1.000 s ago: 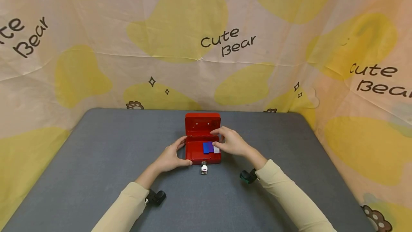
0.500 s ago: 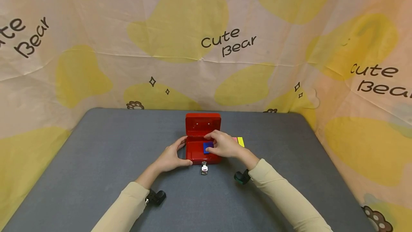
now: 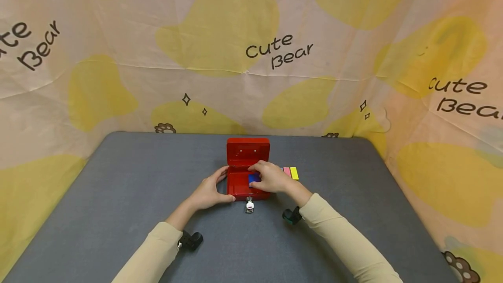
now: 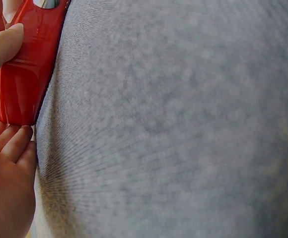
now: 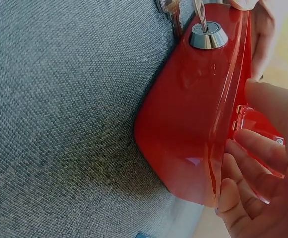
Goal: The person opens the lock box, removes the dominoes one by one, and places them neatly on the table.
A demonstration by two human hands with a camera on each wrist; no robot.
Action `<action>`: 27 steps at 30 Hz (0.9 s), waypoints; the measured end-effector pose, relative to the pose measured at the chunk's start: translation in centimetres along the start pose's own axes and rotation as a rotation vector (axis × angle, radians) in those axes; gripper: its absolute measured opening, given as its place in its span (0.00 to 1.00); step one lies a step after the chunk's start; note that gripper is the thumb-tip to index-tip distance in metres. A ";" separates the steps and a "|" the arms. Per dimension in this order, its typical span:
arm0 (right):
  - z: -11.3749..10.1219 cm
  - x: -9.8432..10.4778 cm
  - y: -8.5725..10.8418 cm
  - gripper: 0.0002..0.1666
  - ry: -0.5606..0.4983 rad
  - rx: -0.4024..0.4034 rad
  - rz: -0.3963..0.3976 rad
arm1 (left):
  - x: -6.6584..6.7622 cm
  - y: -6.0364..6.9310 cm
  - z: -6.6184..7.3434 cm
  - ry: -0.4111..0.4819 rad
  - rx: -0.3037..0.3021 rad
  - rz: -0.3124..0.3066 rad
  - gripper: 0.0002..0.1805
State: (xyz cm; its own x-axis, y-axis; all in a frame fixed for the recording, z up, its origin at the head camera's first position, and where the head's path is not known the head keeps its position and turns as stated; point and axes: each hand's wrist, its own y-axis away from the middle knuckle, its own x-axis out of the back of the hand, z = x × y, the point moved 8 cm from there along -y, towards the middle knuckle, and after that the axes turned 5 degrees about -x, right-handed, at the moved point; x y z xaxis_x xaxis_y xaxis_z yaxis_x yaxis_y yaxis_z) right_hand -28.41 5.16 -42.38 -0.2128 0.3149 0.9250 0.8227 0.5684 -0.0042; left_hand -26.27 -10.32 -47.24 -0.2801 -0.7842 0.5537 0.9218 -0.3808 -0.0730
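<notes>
A red metal cash box (image 3: 235,182) stands on the grey table with its lid (image 3: 248,151) raised. My left hand (image 3: 208,191) grips its left end, thumb on the front edge and fingers at the far side. My right hand (image 3: 271,177) reaches into the box from the right, thumb and fingers apart. In the right wrist view, nothing shows between thumb and fingers. Beneath that hand lies a blue flat piece (image 3: 253,179), partly covered by it. A key (image 5: 200,11) sits in the lock (image 5: 208,35) on the front wall, with other keys (image 5: 174,14) hanging beside it.
Small flat strips, one pink (image 3: 287,172) and one yellow (image 3: 294,173), lie right of the box. A bluish edge shows beside them. A patterned cloth (image 3: 220,56) hangs behind the grey table (image 3: 157,174).
My right hand has moved left across the box and now covers the purple and white pieces seen earlier. The strips to the right have come into view. My left hand stays put.
</notes>
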 end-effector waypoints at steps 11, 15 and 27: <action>0.1 0.1 -0.1 0.24 0.004 -0.016 -0.001 | 0.0 0.0 0.1 0.017 -0.001 0.003 0.52; 0.1 -0.3 -0.3 0.27 0.057 -0.012 -0.036 | 0.0 0.0 0.0 0.010 0.010 0.004 0.51; -0.2 -0.8 -0.6 0.28 0.120 -0.048 -0.067 | 0.0 0.1 0.1 0.004 0.016 0.002 0.51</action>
State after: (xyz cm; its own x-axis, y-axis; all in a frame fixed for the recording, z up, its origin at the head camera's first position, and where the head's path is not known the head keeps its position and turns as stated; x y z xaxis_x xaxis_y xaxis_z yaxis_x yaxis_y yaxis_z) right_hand -28.62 4.41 -43.02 -0.2055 0.1829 0.9614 0.8337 0.5472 0.0741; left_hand -26.18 -10.31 -47.21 -0.2795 -0.7868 0.5504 0.9265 -0.3713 -0.0604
